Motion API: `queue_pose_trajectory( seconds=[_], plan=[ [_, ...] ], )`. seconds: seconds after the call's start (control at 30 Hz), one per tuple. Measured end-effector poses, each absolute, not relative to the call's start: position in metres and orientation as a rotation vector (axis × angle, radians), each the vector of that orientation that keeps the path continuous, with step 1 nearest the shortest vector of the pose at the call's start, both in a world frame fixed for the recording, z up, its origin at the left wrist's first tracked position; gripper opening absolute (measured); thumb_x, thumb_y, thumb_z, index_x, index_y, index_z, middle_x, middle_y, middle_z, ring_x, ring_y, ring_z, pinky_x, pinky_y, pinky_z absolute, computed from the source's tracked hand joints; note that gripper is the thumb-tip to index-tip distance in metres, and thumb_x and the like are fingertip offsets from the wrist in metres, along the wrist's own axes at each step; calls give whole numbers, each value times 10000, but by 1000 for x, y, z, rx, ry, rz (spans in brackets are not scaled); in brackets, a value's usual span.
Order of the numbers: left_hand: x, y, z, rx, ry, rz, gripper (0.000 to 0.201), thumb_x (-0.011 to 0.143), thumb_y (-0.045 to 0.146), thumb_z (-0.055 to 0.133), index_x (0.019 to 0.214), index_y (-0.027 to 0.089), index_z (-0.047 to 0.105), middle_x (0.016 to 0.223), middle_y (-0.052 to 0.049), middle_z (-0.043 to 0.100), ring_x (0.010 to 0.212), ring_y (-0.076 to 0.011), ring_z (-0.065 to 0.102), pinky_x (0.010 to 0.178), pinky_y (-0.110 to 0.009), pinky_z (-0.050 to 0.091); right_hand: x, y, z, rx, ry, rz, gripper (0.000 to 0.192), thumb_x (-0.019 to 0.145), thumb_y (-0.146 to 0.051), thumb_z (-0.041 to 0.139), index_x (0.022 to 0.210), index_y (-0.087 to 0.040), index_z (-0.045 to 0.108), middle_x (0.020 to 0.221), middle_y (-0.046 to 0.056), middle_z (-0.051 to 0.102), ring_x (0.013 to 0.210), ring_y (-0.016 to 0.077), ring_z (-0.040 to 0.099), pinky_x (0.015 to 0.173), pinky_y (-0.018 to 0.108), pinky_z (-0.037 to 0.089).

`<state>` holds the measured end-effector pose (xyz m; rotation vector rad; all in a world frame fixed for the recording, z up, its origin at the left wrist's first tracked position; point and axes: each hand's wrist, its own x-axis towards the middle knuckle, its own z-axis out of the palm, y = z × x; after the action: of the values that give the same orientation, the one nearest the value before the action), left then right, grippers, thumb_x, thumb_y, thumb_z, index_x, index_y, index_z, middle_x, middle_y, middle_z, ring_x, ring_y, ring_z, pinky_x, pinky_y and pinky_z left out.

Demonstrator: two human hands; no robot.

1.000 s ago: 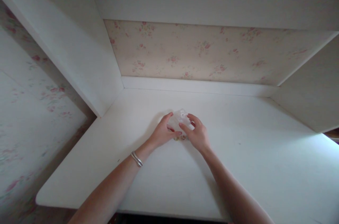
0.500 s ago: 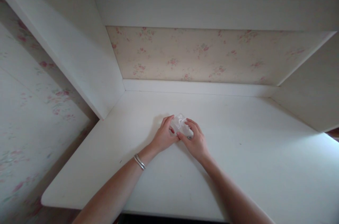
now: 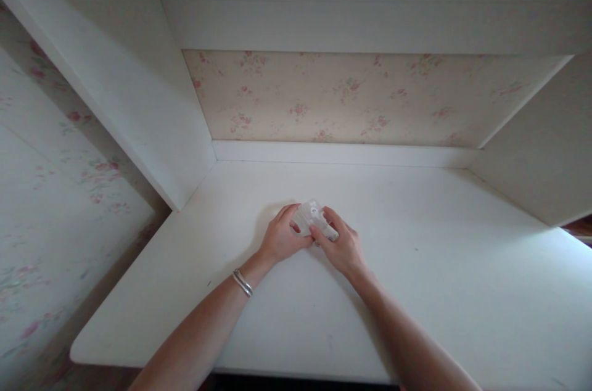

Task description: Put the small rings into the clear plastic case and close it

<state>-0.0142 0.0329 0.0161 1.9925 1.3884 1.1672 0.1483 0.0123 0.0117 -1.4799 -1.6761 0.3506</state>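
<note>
A: What did the left hand (image 3: 280,238) and right hand (image 3: 343,247) have between them?

B: A small clear plastic piece (image 3: 312,220), pinched from both sides, fingers and thumbs of each hand curled onto its edges.

A: Where did it sit?

B: Low over the white counter (image 3: 444,280), near the middle; whether it touched the surface could not be told.

A: And the surroundings?

B: A silver bracelet (image 3: 242,283) circled the left wrist. Floral wallpaper (image 3: 342,98) backed the alcove, with a white side panel (image 3: 139,95) rising on the left and a white ledge (image 3: 342,153) along the counter's far edge.
</note>
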Motion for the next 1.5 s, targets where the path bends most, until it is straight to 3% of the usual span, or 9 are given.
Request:
queue_pose_trajectory(
  seconds=[0.1,0.2,0.3,0.67,0.97,1.07,1.23,1.5],
  plan=[
    [-14,34,16,2030,1420,1156,692,585,332,730,1209,197,464,1135,-43,588,624,-91,581,645,-260,524,149,13,11,-1476,-1741,273,543,819,-498,523,1292,-233,501,1203,82,607,883,208,662,773,339,549],
    [-14,35,15,2052,1443,1163,672,591,336,720,1198,191,470,1091,-34,609,612,-91,576,655,-264,519,149,15,9,-1413,-1783,207,480,845,-471,501,1268,-247,536,1267,66,564,1004,210,630,859,327,529],
    [-14,36,14,2054,1463,1153,677,587,345,720,1198,189,472,1045,-24,625,611,-93,572,653,-259,513,149,16,7,-1354,-1803,177,429,860,-446,493,1226,-241,578,1269,62,562,1109,203,574,927,314,496],
    [-8,39,19,2058,1582,1091,634,611,382,705,1171,171,495,877,-12,651,598,-113,569,674,-277,500,146,20,9,-1269,-1812,239,364,907,-391,426,1211,-271,588,1264,31,566,1157,190,536,1008,355,439],
    [-10,36,19,2055,1468,1137,716,659,346,680,1295,203,384,1269,-90,482,702,-107,583,682,-276,513,143,22,4,-1229,-1794,336,389,906,-404,437,1238,-249,566,1322,47,512,1218,219,480,1042,430,395],
    [-12,36,18,2049,1485,1150,793,619,339,712,1315,208,356,1269,-85,481,731,-115,581,707,-278,513,142,21,4,-1213,-1828,335,389,904,-400,444,1245,-255,561,1324,41,507,1215,217,483,1042,417,399],
    [-11,36,17,2038,1517,1193,700,613,301,701,1242,193,413,1170,-59,553,665,-97,568,656,-254,504,140,17,8,-1212,-1858,302,391,915,-378,414,1267,-263,539,1327,27,502,1203,205,496,1043,399,403],
    [-12,34,21,2068,1505,1184,696,628,362,708,1248,198,435,1212,-76,553,606,-101,555,632,-271,516,140,15,13,-1271,-1707,409,410,912,-437,378,1222,-261,581,1261,26,567,1156,208,539,1028,388,413]
  ],
)
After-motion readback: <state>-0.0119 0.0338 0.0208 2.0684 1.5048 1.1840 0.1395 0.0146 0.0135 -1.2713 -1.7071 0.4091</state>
